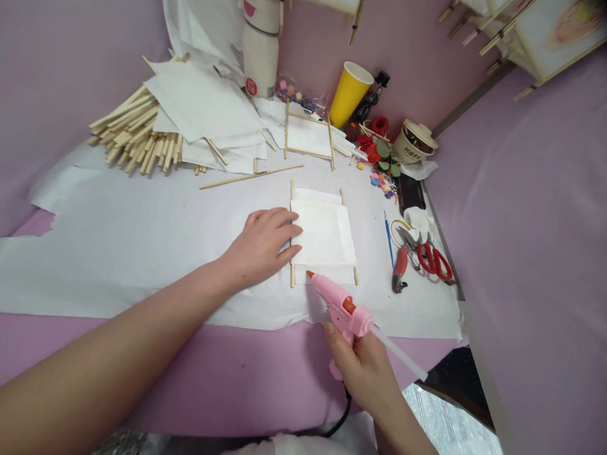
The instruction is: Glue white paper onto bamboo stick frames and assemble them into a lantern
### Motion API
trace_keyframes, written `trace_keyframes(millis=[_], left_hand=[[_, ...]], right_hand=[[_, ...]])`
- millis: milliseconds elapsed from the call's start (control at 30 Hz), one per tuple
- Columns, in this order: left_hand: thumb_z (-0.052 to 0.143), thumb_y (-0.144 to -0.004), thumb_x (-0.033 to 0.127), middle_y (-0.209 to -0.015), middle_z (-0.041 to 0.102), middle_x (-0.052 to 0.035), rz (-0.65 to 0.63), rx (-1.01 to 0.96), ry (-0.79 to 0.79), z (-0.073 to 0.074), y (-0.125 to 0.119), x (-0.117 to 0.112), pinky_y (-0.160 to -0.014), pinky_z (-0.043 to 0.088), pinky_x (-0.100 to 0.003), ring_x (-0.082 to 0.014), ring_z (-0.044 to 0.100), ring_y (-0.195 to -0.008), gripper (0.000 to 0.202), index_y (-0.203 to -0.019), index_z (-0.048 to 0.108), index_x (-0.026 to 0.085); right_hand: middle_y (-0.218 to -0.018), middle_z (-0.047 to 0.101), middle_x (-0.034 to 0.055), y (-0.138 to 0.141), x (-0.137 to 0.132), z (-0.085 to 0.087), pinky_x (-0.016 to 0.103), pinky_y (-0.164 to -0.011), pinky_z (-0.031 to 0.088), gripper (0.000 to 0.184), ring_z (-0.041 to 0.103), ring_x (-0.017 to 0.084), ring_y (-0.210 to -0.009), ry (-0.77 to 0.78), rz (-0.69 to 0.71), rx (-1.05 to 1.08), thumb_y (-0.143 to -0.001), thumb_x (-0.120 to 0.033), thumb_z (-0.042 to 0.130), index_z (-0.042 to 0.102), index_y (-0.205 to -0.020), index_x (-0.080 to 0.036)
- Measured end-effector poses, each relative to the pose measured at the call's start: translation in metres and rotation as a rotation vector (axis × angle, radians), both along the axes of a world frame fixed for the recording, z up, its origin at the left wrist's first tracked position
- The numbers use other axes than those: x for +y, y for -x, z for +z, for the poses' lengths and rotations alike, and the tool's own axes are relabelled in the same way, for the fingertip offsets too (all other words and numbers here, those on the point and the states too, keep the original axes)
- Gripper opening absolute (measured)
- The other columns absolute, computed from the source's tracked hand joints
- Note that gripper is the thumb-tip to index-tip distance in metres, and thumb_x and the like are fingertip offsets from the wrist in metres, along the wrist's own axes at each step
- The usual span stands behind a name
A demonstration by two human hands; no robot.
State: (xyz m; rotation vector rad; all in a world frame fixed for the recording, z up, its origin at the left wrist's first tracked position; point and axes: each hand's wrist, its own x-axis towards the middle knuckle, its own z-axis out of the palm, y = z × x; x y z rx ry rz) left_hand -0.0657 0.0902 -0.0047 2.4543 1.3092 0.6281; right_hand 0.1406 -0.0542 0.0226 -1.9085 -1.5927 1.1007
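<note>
My left hand (265, 243) lies flat with fingers stretched out, its fingertips pressing the left edge of a small frame (325, 235) made of thin wooden sticks covered with white paper. My right hand (363, 366) is wrapped round the grip of a pink hot glue gun (339, 306). The gun's orange nozzle points at the frame's lower left corner, just off the paper. A clear glue stick juts out of the gun's back. Both lie on a large white paper sheet (142, 253) over a purple table.
A pile of wooden sticks (135, 136) and loose white sheets (203, 107) lie at the back left. A second stick frame (308, 136), a yellow cup (349, 91), a white bottle (260, 50), a lidded bowl (415, 142), red scissors (434, 259), pliers (401, 265) and a blue pen (389, 240) stand right.
</note>
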Motion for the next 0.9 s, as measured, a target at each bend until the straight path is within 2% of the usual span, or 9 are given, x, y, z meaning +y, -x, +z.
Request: trace_keyframes(millis=[167, 433, 633, 800, 900], left_hand=[[0.048, -0.093, 0.033, -0.135, 0.055, -0.0079, 0.002, -0.003, 0.007, 0.000, 0.000, -0.001, -0.107, 0.029, -0.051, -0.0277, 0.043, -0.132, 0.027, -0.114, 0.063, 0.023], [0.047, -0.094, 0.034, -0.135, 0.055, -0.0074, 0.002, -0.001, -0.004, -0.001, 0.000, 0.000, -0.107, 0.029, -0.051, -0.0278, 0.044, -0.132, 0.027, -0.113, 0.063, 0.024], [0.048, -0.094, 0.033, -0.135, 0.056, -0.0076, 0.004, 0.019, -0.010, 0.000, -0.001, 0.000, -0.106, 0.030, -0.051, -0.0272, 0.044, -0.132, 0.026, -0.113, 0.062, 0.023], [0.047, -0.094, 0.033, -0.135, 0.055, -0.0083, -0.001, 0.023, -0.005, 0.001, -0.001, 0.000, -0.105, 0.031, -0.051, -0.0278, 0.044, -0.131, 0.027, -0.114, 0.062, 0.022], [0.047, -0.094, 0.034, -0.135, 0.055, -0.0083, -0.001, 0.018, -0.004, 0.000, -0.001, 0.000, -0.105, 0.031, -0.051, -0.0279, 0.044, -0.131, 0.027, -0.114, 0.062, 0.023]], right_hand=[[-0.054, 0.031, -0.0054, -0.001, -0.002, -0.002, 0.022, -0.044, 0.029, 0.035, 0.035, 0.010, -0.048, -0.030, -0.011, 0.002, -0.090, -0.047, 0.044, 0.047, -0.069, -0.019], [-0.052, 0.037, -0.0045, -0.003, -0.003, 0.000, 0.023, -0.044, 0.031, 0.038, 0.038, 0.011, -0.047, 0.015, -0.065, 0.008, -0.089, -0.049, 0.044, 0.057, -0.075, -0.017], [-0.052, 0.037, -0.0040, -0.012, -0.004, 0.000, 0.022, -0.043, 0.031, 0.038, 0.039, 0.011, -0.048, -0.011, -0.036, -0.024, -0.090, -0.049, 0.045, 0.055, -0.072, -0.017], [-0.047, 0.036, -0.0051, -0.016, -0.004, 0.003, 0.023, -0.042, 0.030, 0.039, 0.038, 0.011, -0.044, -0.009, -0.127, -0.035, -0.089, -0.050, 0.044, 0.056, -0.074, -0.016], [-0.045, 0.037, -0.0049, -0.016, -0.003, 0.006, 0.023, -0.043, 0.031, 0.038, 0.039, 0.011, -0.042, -0.018, -0.170, -0.028, -0.088, -0.050, 0.046, 0.052, -0.068, -0.018]])
